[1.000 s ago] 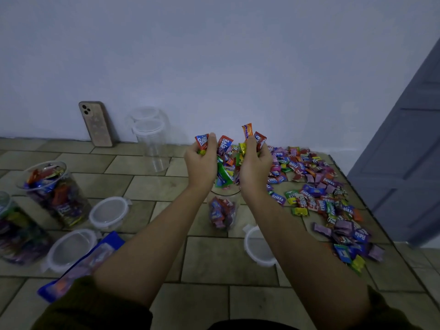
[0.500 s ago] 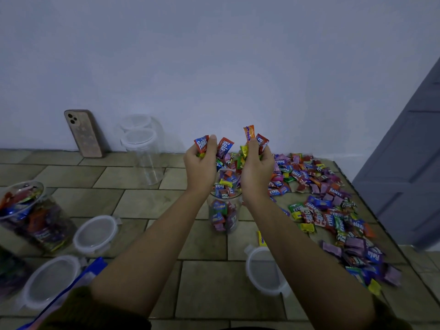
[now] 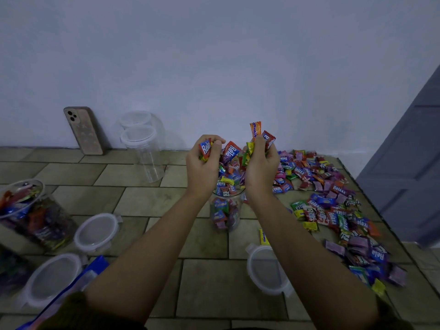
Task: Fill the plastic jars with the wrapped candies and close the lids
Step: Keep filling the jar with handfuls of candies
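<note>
A clear plastic jar [image 3: 226, 213] stands on the tiled floor, partly filled with wrapped candies. Directly above its mouth, my left hand [image 3: 202, 167] and my right hand [image 3: 260, 167] each grip a handful of wrapped candies [image 3: 232, 151]; candies fall between them into the jar. A big pile of loose candies [image 3: 333, 198] spreads to the right. The jar's lid [image 3: 267, 270] lies on the floor near my right forearm. One yellow candy [image 3: 263, 235] lies beside the jar.
A filled open jar [image 3: 31, 213] and another at the left edge [image 3: 9, 270] stand left, with two lids [image 3: 96, 231] [image 3: 53, 279] and a blue bag [image 3: 78, 284]. Two empty jars [image 3: 142, 151] and a phone [image 3: 83, 131] lean by the wall. A grey door [image 3: 409, 163] is right.
Both hands have stayed over the jar while candies dropped in; the jar's fill level has risen. The camera view shifted slightly, and a yellow candy now lies beside the jar.
</note>
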